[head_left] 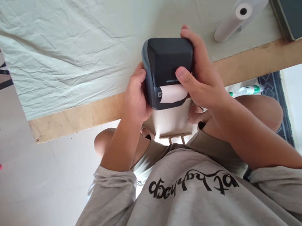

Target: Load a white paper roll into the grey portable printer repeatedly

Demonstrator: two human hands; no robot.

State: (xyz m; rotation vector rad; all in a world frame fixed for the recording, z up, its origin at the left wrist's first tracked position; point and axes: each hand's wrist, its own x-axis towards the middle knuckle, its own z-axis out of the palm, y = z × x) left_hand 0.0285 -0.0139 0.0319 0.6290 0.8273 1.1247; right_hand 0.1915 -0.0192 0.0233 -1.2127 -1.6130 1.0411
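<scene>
I hold a small dark grey label printer [168, 62] with both hands above the table's near edge. My left hand [135, 96] grips its left side. My right hand [203, 75] wraps around its right side, with the thumb resting on the front beside the slot. A strip of white paper [172, 93] sticks out of the slot toward me.
A wooden table [86, 114] carries a wrinkled pale cloth [79, 45]. A white paper roll [240, 15] lies at the far right next to a dark flat box [293, 1]. Below the table are my knees, a white bottle [248, 90] and a dark rug [277, 107] on the floor.
</scene>
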